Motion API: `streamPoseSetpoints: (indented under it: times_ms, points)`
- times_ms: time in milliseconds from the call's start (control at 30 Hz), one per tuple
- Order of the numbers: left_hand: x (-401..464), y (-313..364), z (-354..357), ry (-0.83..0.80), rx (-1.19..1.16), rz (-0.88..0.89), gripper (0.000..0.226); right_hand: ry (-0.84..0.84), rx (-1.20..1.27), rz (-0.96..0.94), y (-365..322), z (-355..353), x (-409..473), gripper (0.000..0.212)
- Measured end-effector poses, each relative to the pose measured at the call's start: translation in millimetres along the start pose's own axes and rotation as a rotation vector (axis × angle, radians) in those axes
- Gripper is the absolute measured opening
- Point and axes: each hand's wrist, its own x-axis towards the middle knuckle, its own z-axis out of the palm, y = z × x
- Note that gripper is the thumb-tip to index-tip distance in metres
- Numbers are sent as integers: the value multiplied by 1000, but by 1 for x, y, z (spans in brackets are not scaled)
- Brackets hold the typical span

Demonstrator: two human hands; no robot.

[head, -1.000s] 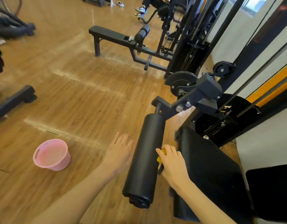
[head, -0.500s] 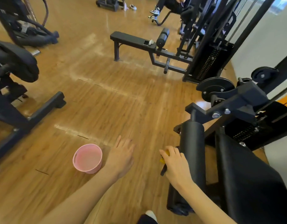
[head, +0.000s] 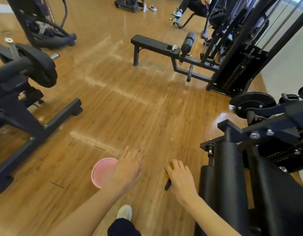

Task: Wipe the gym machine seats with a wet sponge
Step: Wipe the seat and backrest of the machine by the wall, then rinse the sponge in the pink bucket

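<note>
Leaving the roller pad (head: 222,176), the right hand (head: 180,178) grips the sponge (head: 171,167).

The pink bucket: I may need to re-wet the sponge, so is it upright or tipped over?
Upright: the pink bucket stands on the wooden floor with its round mouth facing up.

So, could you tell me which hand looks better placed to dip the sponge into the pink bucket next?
Probably the right hand: it already grips the yellow sponge. The left hand is empty and open, overlapping the pink bucket in view, so it would first need to take the sponge.
</note>
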Motion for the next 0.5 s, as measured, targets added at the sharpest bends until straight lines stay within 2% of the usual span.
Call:
streamPoseSetpoints:
  times_ms: [233, 500]
  points:
    - [19, -64, 10, -66, -42, -13, 55, -26, 50, 36, -43, 1, 56, 45]
    - [26, -126, 13, -47, -68, -62, 52, -10, 98, 20, -90, -3, 97, 40]
